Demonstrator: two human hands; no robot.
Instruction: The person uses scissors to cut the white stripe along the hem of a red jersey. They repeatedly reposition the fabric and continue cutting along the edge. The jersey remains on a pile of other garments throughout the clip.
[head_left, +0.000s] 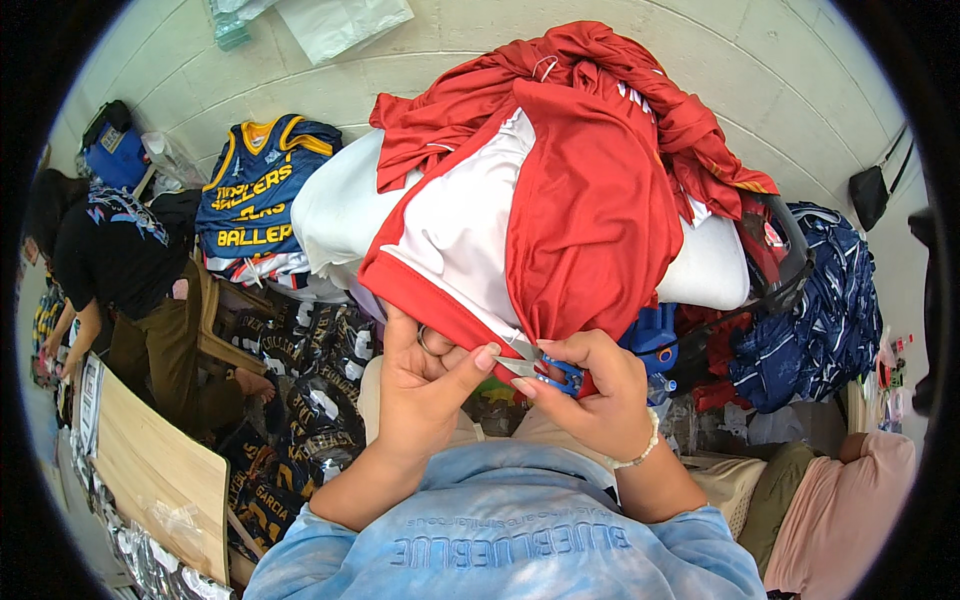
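A red and white jersey-like garment lies draped over a white padded surface in front of me, its near edge drawn toward my body. My left hand pinches the red hem between thumb and fingers, and a ring shows on one finger. Held in my right hand are small thread snips with blue handles. Their metal blades point left, close to the hem and my left fingertips. Whether the blades touch a thread is too small to tell. More red fabric is bunched at the far side.
A navy and yellow jersey lies left of the padded surface. Dark printed garments are heaped below it, navy ones at right. A person in black bends beside a wooden board; another person's pink sleeve is lower right.
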